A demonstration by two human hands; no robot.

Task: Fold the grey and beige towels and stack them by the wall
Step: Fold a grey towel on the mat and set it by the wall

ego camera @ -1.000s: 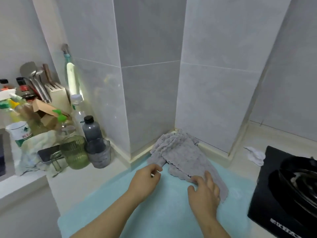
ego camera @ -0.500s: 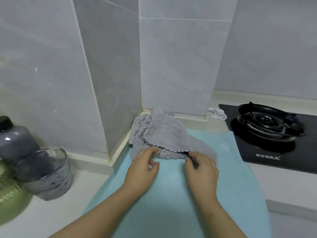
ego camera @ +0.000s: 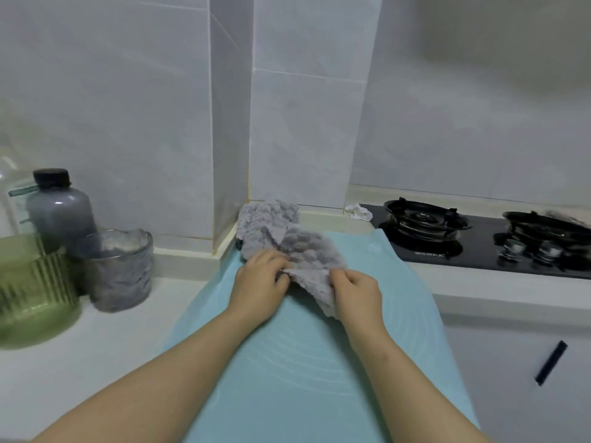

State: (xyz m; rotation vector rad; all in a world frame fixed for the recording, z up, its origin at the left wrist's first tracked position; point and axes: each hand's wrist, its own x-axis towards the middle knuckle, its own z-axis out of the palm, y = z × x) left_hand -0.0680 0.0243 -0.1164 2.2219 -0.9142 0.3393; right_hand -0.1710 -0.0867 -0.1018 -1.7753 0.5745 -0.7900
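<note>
- A green ribbed jar (ego camera: 32, 282) stands at the far left of the white desk (ego camera: 96, 346).
- Behind the jar is a grey bottle (ego camera: 60, 212) with a black cap, and just beside it a grey glass cup (ego camera: 120, 270).
- A pale blue mat (ego camera: 303, 362) covers the middle of the desk.
- The left hand (ego camera: 259, 279) has its fingers curled, pinching the near edge of the grey towel (ego camera: 300, 251).
- The grey towel lies rumpled at the back of the mat, its far end against the wall corner.
- The right hand (ego camera: 355, 292) pinches the same near edge, lifted a little off the mat.
- A small white rag (ego camera: 358, 212) lies by the wall, beside the black stove (ego camera: 479, 247).
</note>
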